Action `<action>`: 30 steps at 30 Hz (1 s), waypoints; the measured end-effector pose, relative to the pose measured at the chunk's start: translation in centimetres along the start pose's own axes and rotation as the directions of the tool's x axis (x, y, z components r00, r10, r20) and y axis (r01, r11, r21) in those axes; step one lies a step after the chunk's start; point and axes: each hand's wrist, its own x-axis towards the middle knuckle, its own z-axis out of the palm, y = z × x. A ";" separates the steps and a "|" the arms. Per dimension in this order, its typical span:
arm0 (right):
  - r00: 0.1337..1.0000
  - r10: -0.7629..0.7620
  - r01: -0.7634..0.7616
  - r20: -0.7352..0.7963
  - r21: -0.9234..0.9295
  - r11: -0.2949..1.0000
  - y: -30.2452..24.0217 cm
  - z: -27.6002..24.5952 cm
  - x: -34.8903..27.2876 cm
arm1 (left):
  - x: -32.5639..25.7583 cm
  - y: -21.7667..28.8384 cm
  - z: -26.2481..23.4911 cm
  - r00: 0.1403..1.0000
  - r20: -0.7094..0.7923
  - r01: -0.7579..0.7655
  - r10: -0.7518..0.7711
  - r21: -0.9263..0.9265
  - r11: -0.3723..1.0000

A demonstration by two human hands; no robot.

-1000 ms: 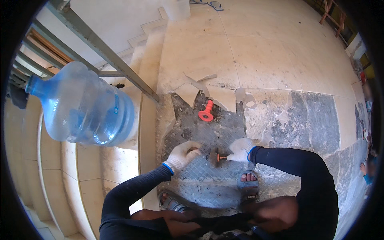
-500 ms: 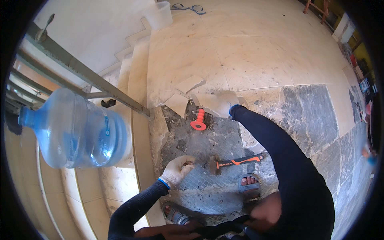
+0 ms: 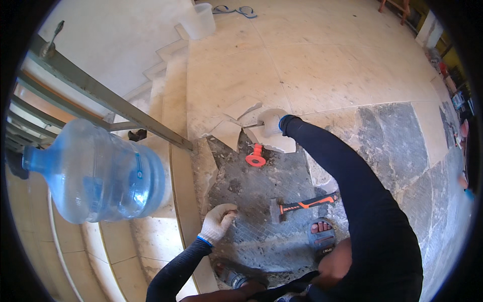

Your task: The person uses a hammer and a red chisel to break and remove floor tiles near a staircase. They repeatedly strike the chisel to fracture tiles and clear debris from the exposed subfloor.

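My right hand (image 3: 272, 122), in a white knit glove, reaches far forward over a broken piece of cream tile (image 3: 274, 142); its fingertips are too unclear to read. My left hand (image 3: 220, 221), also gloved, hovers low over the bared grey floor with fingers curled together; whatever they may hold is hidden. Between the hands, a chisel with a red grip and round hand guard (image 3: 255, 159) points away from me, its tip out of sight by the tile edge. A hammer with an orange and black handle (image 3: 307, 203) lies near my foot.
Other loose tile shards (image 3: 242, 107) lie beyond the chisel. At left, a large blue water bottle (image 3: 108, 173) rests on its side by a metal railing (image 3: 110, 103), above steps (image 3: 118, 246). A pale bucket (image 3: 198, 22) and blue slippers (image 3: 234, 10) stand at the back.
My right hand has moved forward and slightly left over the tile pieces. My left hand has shifted a little left, still curled. The view has tilted slightly.
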 end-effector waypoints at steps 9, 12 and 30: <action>0.866 0.209 -0.038 -0.455 0.357 0.933 1.6 -0.1 -21.5 | 1.0 0.3 0.6 0.960 0.167 -0.249 0.226 0.130 0.960; 0.749 0.633 0.092 -0.196 0.977 0.194 4.5 5.5 -37.3 | 2.9 1.2 1.1 0.933 0.228 -0.301 0.280 0.063 0.951; -0.241 0.964 -0.928 -0.112 0.317 -0.195 5.1 13.1 -94.3 | 5.7 3.0 -12.2 0.894 -0.141 -0.239 0.425 0.653 0.719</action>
